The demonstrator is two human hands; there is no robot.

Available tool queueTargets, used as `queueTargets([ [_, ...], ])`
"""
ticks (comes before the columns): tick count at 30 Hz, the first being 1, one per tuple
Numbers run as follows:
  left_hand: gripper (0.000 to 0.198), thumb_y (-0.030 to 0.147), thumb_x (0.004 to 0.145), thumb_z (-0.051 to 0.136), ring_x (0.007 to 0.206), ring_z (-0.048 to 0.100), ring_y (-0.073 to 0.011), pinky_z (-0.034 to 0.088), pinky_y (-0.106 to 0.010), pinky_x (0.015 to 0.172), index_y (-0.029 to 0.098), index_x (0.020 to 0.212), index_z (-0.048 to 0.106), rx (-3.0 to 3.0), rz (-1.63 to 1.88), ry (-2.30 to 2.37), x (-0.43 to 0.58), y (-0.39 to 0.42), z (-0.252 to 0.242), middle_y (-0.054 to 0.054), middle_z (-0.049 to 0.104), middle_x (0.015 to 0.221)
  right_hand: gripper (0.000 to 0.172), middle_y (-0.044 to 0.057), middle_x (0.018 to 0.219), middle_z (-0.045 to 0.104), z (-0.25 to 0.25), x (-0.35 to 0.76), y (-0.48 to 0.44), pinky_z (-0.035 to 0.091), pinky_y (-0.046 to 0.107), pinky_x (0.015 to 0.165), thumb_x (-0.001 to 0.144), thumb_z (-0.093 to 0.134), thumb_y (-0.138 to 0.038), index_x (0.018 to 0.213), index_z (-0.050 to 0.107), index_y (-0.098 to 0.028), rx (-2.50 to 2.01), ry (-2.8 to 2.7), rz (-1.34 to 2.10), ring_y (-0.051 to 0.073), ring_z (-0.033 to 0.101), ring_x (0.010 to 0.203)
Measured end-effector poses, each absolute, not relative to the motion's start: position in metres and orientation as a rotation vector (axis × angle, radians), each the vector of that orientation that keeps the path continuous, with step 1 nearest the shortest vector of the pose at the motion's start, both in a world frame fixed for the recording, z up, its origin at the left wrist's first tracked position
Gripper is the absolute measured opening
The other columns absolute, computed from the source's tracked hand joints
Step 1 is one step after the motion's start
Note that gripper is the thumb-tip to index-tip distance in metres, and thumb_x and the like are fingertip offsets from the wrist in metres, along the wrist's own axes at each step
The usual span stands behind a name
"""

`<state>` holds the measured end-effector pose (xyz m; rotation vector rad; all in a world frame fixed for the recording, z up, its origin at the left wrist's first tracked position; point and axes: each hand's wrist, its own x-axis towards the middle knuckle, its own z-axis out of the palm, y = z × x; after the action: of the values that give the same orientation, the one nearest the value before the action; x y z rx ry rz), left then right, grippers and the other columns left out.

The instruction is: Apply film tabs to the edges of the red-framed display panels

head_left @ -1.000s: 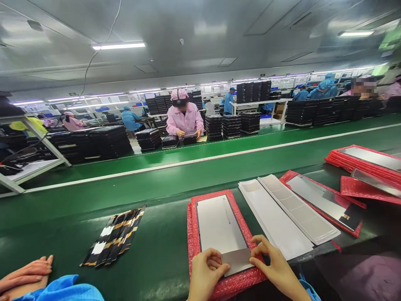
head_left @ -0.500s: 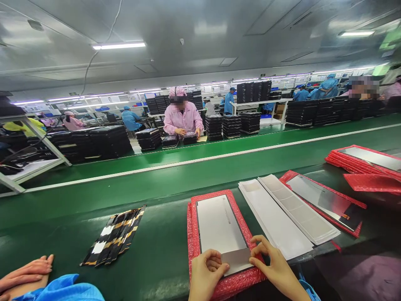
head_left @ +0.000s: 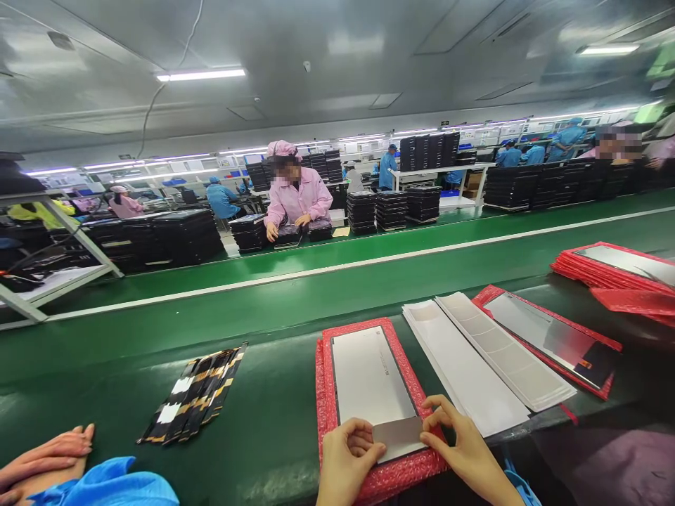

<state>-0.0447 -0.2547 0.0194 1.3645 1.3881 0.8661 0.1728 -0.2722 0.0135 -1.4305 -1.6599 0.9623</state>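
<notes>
Your left hand (head_left: pixel 345 460) and right hand (head_left: pixel 465 450) sit at bottom centre, both curled, thumbs and fingers pinching the ends of a grey film strip (head_left: pixel 398 436). The strip lies across the lower end of a thin display panel (head_left: pixel 372 376), which rests in a red bubble-wrap pouch (head_left: pixel 323 379) on the green conveyor bench (head_left: pixel 274 400). Handling, judged: film looks light and limp, so hold it by its edges; panel looks rigid but brittle, so take it by its long edges and keep it supported. Right of centre: white sheets (head_left: pixel 458 365) and a second panel (head_left: pixel 543 337). Left of centre: black-and-gold flex strips (head_left: pixel 193 393). Lower left: a co-worker's hand (head_left: pixel 42 457).
</notes>
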Motion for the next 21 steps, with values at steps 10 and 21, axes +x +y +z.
queueTargets([
  [10, 0.020, 0.024, 0.054, 0.071, 0.051, 0.059, -0.0129, 0.045, -0.017, 0.046, 0.015, 0.069, 0.061, 1.395, 0.902, 1.413, -0.042, -0.257, 0.021, -0.001, 0.063, 0.058, 0.029, -0.007, 0.071, 0.059, 0.016, 0.172, -0.273, 0.039, 0.026, 0.078, 0.076, 0.055, -0.024, 0.101, 0.041, -0.023, -1.477, -1.685, 0.880, 0.013, 0.057, 0.075],
  [21, 0.057, 0.056, 0.069, 0.058, 0.044, 0.055, -0.0100, 0.047, -0.022, 0.043, 0.017, 0.111, 0.051, 1.920, 1.279, 1.698, -0.060, -0.264, -0.013, -0.004, 0.064, 0.084, 0.058, 0.005, 0.122, 0.052, -0.003, 0.177, -0.286, 0.045, 0.034, 0.083, 0.078, 0.054, -0.039, 0.130, 0.032, -0.024, -1.605, -1.894, -0.081, 0.022, 0.051, 0.107],
])
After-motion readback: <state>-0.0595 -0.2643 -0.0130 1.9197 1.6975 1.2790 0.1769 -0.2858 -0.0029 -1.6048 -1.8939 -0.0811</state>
